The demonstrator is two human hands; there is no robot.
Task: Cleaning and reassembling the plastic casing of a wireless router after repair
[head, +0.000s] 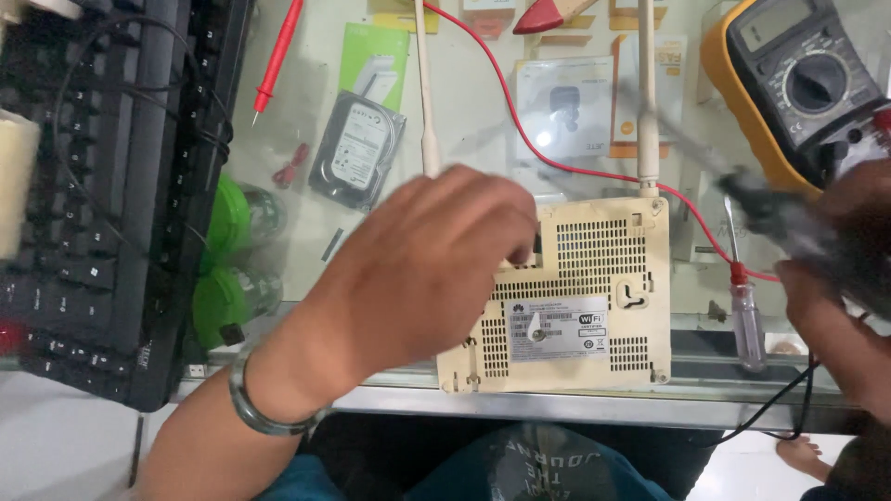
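A cream-coloured router [594, 297] lies upside down on the glass counter, its two antennas pointing away from me. My left hand [418, 264] rests on the router's left part, fingers curled over its edge, a dark bangle on the wrist. My right hand [835, 278] is at the right edge of the view, closed around a dark tool [770, 213] that is blurred by motion and points up-left above the router's right corner.
A yellow multimeter [789, 83] sits at the back right with a red lead [557, 158] across the glass. A red-handled screwdriver [745, 306] lies right of the router. A black keyboard [102, 195], a hard drive [357, 148] and a red probe [278, 56] are to the left.
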